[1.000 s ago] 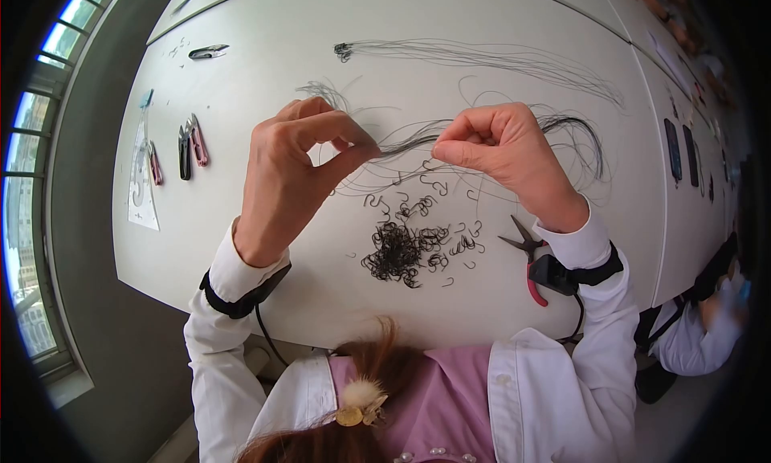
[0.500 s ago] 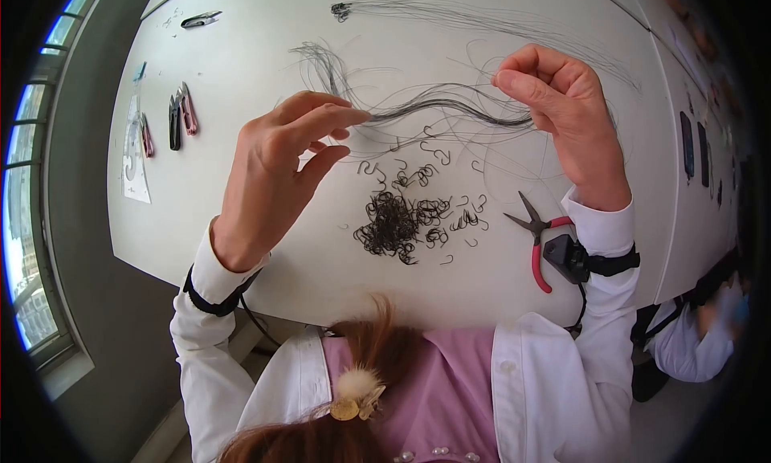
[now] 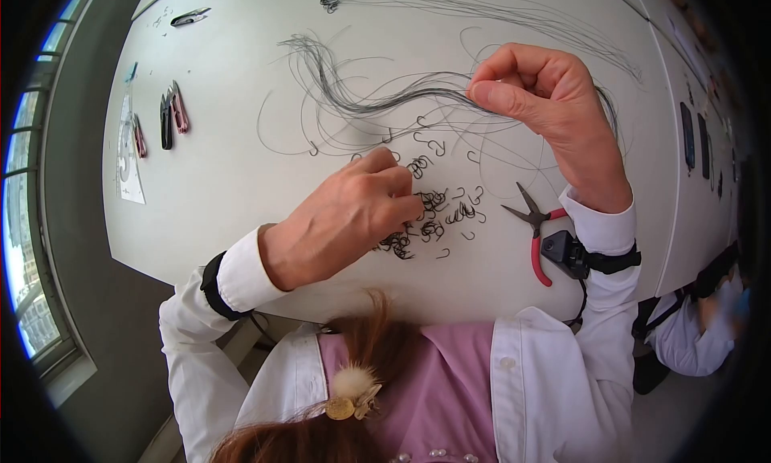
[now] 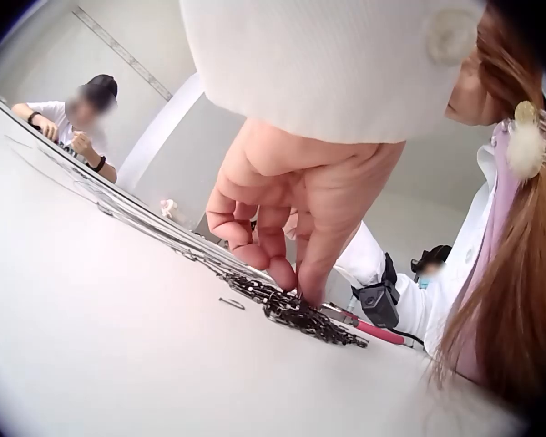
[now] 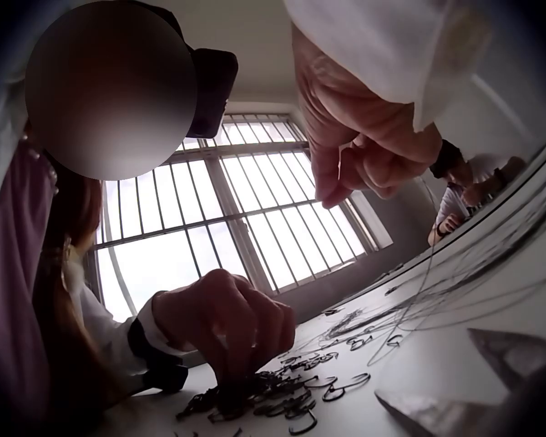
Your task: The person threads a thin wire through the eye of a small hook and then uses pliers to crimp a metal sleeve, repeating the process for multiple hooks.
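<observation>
Your right hand (image 3: 546, 101), raised above the white table (image 3: 233, 182), pinches a bundle of thin black strands (image 3: 377, 101) between thumb and forefinger, the other fingers curled in behind. From that pinch the strands run leftward in a loose wave and fan out across the tabletop, some looping wide of the main bundle. Your left hand (image 3: 353, 214) is down on the table with its fingertips (image 4: 296, 278) pressed together into the pile of small black hooks (image 3: 438, 214); whether a hook is actually caught between them cannot be told from any view. The hooks lie heaped directly under and just beside that hand, with a scatter of single ones spreading toward the strands and the right hand.

Just right of the pile, red-handled pliers (image 3: 534, 238) lie with their jaws apart, pointing toward the hooks, near your right cuff. A second, longer hank of strands (image 3: 482, 9) lies stretched along the far side of the table, tied at its left end. At the table's left edge several small clips (image 3: 169, 114) sit together beside a white card (image 3: 128, 162), and another dark clip (image 3: 190, 16) lies at the far left corner. Dark flat objects (image 3: 695, 142) rest on the neighbouring table at right. Both wrists wear black straps over white sleeves.
</observation>
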Available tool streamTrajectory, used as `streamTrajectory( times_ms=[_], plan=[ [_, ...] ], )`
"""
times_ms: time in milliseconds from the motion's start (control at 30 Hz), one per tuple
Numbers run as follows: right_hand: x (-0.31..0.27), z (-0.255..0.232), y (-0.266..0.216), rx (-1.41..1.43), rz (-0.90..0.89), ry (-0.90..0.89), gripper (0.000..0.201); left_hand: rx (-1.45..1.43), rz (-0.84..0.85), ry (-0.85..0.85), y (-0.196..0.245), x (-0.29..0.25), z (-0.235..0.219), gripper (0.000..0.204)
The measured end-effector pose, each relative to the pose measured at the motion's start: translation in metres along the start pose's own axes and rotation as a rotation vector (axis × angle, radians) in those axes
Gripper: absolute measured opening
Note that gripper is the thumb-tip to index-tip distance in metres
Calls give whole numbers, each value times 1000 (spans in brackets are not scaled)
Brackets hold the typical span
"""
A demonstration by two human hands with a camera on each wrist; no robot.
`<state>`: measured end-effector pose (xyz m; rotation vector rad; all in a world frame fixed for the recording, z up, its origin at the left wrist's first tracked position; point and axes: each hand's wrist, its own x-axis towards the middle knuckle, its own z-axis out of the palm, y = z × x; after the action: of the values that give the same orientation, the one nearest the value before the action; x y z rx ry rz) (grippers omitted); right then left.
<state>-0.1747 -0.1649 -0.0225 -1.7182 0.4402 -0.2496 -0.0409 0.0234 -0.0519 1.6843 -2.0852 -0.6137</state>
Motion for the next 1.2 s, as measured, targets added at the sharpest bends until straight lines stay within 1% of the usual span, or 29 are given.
streamTrajectory(
  times_ms=[67,100,133,167,233,267,333,467,567,633,767,833,867,933,967,1033,1067,1100,1133,1167,1200],
  plan=[
    [1,0,1,-22,12,5,9,-12,-2,6,0,0,-3,17],
    [1,1,2,-22,13,6,9,-63,-47,8,-1,0,-4,15],
    [2,3,4,0,-26,26,10,-114,-92,11,-1,-1,-6,13],
    [2,5,6,21,-65,45,12,-114,-92,12,-1,-2,-7,13],
    [2,3,5,7,-62,31,12,-217,-219,22,-2,-5,-10,12],
    [2,3,5,-8,-58,17,12,-216,-220,22,-3,-6,-10,12],
    [2,4,5,8,-57,13,12,-410,-363,25,-4,-8,-10,10],
    [2,6,5,8,-53,0,13,-453,-396,39,-1,-8,-16,8],
    [1,8,4,23,-33,6,13,-522,-386,94,1,-9,-21,7],
    [2,7,6,20,-29,-12,13,-510,-504,49,2,-11,-23,8],
    [0,10,6,25,-11,-40,14,-522,-534,44,3,-15,-21,10],
    [-2,13,3,45,-13,-53,13,-904,-575,133,-1,-18,-19,10],
    [-4,15,1,66,-14,-64,12,-900,-572,137,0,-17,-19,10],
    [-8,22,-4,93,-16,-41,11,-1291,-543,275,4,-10,-22,9],
    [-10,25,-7,122,-13,-16,10,-1286,-534,281,7,-6,-25,9],
    [-13,28,-10,146,-40,11,8,-1433,-551,342,13,3,-32,6],
    [-15,30,-12,138,-77,78,8,-1430,-539,345,15,6,-34,6],
    [-17,30,-14,130,-115,145,7,-1500,-510,371,17,10,-35,5],
    [-19,28,-17,91,-122,163,6,-1569,-480,396,19,13,-36,5],
    [-20,28,-17,84,-131,165,6,-1567,-468,397,20,16,-37,5],
    [-20,29,-17,90,-185,192,5,-1629,-436,429,21,19,-36,4]
  ],
)
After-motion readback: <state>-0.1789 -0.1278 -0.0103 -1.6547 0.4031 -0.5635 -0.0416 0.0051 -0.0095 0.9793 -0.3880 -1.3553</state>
